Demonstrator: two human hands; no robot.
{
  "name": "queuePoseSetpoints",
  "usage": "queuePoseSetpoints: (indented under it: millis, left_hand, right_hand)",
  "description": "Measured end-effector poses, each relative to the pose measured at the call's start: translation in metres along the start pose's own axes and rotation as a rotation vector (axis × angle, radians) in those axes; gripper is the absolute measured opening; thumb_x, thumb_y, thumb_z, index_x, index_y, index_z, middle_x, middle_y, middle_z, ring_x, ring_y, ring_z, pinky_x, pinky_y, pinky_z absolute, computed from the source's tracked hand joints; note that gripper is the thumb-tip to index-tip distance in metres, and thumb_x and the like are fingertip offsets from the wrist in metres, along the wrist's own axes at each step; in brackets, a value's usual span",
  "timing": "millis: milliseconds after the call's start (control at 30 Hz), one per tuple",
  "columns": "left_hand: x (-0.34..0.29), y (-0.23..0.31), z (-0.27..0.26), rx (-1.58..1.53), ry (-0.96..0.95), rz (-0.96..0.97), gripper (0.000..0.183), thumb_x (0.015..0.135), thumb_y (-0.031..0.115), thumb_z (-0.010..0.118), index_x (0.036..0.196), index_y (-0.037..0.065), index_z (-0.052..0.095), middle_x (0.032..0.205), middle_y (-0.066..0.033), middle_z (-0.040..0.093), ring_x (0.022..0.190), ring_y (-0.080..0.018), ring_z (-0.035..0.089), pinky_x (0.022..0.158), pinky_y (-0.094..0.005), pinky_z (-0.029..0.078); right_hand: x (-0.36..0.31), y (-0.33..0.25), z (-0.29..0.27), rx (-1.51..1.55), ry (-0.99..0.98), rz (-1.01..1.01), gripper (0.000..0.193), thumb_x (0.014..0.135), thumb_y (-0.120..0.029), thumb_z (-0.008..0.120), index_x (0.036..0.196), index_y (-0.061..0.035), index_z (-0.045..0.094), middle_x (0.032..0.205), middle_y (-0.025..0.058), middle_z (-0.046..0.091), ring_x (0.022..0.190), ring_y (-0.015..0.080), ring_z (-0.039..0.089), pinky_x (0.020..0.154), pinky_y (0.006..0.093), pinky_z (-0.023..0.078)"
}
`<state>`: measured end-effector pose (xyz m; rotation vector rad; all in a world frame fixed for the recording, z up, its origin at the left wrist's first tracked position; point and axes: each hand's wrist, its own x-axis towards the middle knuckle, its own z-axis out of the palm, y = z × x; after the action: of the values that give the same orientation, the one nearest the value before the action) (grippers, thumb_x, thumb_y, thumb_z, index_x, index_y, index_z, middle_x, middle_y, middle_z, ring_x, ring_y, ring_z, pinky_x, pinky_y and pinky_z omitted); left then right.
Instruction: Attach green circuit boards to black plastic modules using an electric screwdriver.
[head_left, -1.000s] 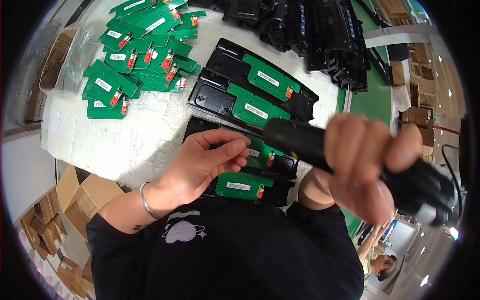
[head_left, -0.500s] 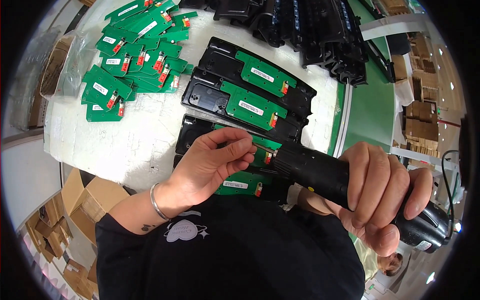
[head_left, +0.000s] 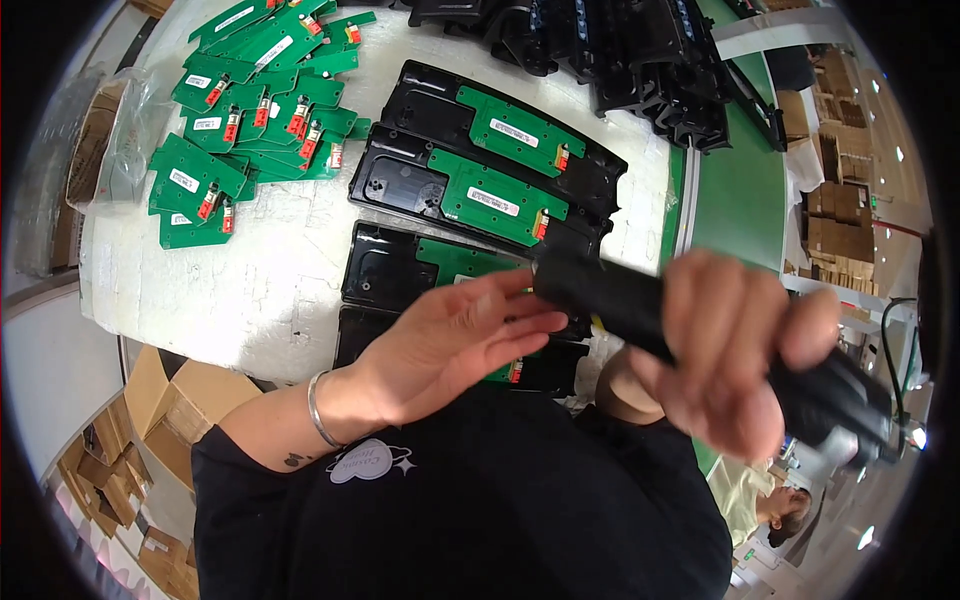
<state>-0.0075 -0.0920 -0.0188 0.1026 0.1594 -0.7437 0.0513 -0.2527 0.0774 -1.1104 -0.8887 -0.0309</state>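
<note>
My right hand [head_left: 722,345], blurred by motion, is wrapped round a black electric screwdriver [head_left: 612,297] held tilted above the work. Its nose points left. My left hand [head_left: 445,345] is open at that nose, fingers stretched toward it and overlapping its end. Whether they touch it, or anything small lies between them, I cannot tell. Beneath are several black plastic housings [head_left: 395,182] in a row, each with a green circuit board [head_left: 493,200] that has a white label and a red-and-white connector. The nearer housings are partly hidden by my hands and the screwdriver.
Loose green circuit boards [head_left: 200,178] lie heaped at the far left of the white foam surface [head_left: 270,290]. More black housings [head_left: 640,60] are piled at the far right. A cable [head_left: 887,340] runs from the screwdriver's rear. Cardboard boxes [head_left: 185,405] and another person [head_left: 765,505] are nearby.
My left fingers have opened out of a pinch beside the screwdriver's bit. The screwdriver has shifted left and up in my right hand, and its bit no longer shows.
</note>
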Motion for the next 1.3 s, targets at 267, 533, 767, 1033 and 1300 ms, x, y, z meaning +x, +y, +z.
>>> queuePoseSetpoints:
  millis: [267,533,767,1033,1300]
  left_hand:
    - [-0.011,0.010,0.001,0.209,0.189,-0.096,0.038,0.093,0.013,0.037,0.125,-0.007,0.034,0.118,-0.0213,0.048,0.109,-0.0280,0.051,0.092,-0.0308,0.043]
    - [-0.018,0.016,0.004,0.350,0.186,-0.119,0.029,0.094,0.017,0.038,0.111,-0.004,0.048,0.090,-0.0136,0.061,0.087,-0.0210,0.061,0.073,-0.0245,0.049]
    - [-0.019,0.018,0.002,0.333,0.185,-0.115,0.030,0.094,0.019,0.039,0.111,-0.003,0.049,0.083,-0.0107,0.060,0.070,-0.0127,0.056,0.065,-0.0225,0.046]
    - [-0.027,0.015,0.000,0.237,0.146,-0.138,0.032,0.093,0.018,0.039,0.112,-0.006,0.048,0.091,-0.0155,0.060,0.074,-0.0150,0.058,0.068,-0.0253,0.047]
    - [-0.032,0.016,0.000,0.211,0.190,-0.120,0.036,0.094,0.023,0.036,0.110,-0.006,0.050,0.084,-0.0144,0.061,0.066,-0.0157,0.056,0.060,-0.0229,0.044]
  right_hand:
    - [-0.005,0.056,-0.007,-0.051,0.291,0.069,0.028,0.072,-0.001,0.053,0.096,-0.0030,0.039,0.059,0.0043,0.045,0.045,0.0109,0.039,0.044,0.0239,0.035]
    - [0.000,0.056,0.004,-0.188,0.328,0.183,0.023,0.067,-0.008,0.048,0.088,-0.0041,0.041,0.054,0.0010,0.037,0.043,0.0098,0.033,0.046,0.0253,0.030]
    - [0.005,0.056,0.015,-0.221,0.328,0.254,0.020,0.067,-0.006,0.048,0.085,-0.0032,0.039,0.053,0.0035,0.038,0.043,0.0104,0.031,0.043,0.0248,0.028]
    - [0.009,0.051,0.019,-0.223,0.299,0.185,0.024,0.067,-0.008,0.046,0.090,-0.0027,0.041,0.054,0.0009,0.038,0.043,0.0097,0.032,0.046,0.0245,0.029]
    - [0.028,0.075,0.033,-0.198,0.188,0.230,0.029,0.069,-0.008,0.047,0.097,-0.0032,0.041,0.056,0.0025,0.041,0.046,0.0105,0.036,0.046,0.0257,0.032]
